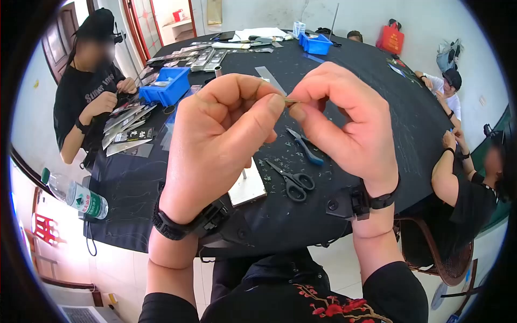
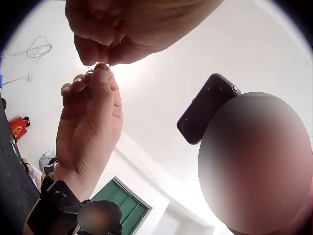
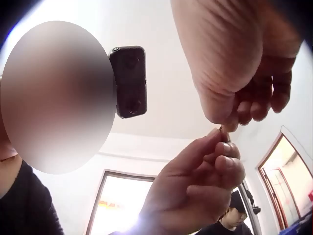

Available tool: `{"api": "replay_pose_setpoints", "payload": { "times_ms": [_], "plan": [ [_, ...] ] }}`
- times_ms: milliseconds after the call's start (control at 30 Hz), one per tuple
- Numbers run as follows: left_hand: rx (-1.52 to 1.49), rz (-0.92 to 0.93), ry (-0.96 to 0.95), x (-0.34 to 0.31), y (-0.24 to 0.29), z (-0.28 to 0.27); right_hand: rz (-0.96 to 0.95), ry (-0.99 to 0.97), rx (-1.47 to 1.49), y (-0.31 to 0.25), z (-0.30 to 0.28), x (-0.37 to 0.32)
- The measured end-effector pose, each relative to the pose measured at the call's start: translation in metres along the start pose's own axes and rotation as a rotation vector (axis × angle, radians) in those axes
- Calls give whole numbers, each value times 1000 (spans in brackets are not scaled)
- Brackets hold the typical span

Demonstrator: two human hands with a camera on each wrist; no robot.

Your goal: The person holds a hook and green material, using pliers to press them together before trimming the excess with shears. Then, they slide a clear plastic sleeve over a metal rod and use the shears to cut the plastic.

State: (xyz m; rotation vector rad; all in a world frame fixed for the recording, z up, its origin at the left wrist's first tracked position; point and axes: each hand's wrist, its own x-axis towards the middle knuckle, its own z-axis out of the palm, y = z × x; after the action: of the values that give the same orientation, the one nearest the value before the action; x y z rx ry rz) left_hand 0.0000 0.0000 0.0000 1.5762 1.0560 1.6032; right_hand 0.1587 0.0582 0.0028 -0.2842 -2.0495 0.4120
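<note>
Both hands are raised over the black table, fingertips almost meeting. The left hand (image 1: 223,134) pinches a tiny thin brownish piece (image 1: 291,101) between thumb and index finger. At the piece's other side the right hand (image 1: 350,121) pinches it the same way. In the left wrist view the right hand (image 2: 90,117) and the left hand (image 2: 146,24) meet at a small yellowish bit (image 2: 101,65). The right wrist view has the left hand (image 3: 195,186) below the right hand (image 3: 230,63), a dark sliver between their tips. What the piece is, I cannot tell.
Below the hands lie black scissors (image 1: 293,180), blue-handled pliers (image 1: 305,146) and a white block (image 1: 247,185). Blue bins (image 1: 167,89) and packets (image 1: 129,126) are at the left, a second blue bin (image 1: 315,44) at the back. People sit at both sides.
</note>
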Motion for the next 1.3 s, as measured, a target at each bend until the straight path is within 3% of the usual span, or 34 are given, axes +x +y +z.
{"api": "replay_pose_setpoints", "payload": {
  "times_ms": [167,467,1300],
  "plan": [
    [-14,73,-4,4,-4,-1,-84,51,-66,4,3,2],
    [16,31,-9,1,-3,-2,-160,30,-256,1,1,2],
    [-57,-57,-5,-1,1,1,-225,73,-270,-1,5,2]
  ]
}}
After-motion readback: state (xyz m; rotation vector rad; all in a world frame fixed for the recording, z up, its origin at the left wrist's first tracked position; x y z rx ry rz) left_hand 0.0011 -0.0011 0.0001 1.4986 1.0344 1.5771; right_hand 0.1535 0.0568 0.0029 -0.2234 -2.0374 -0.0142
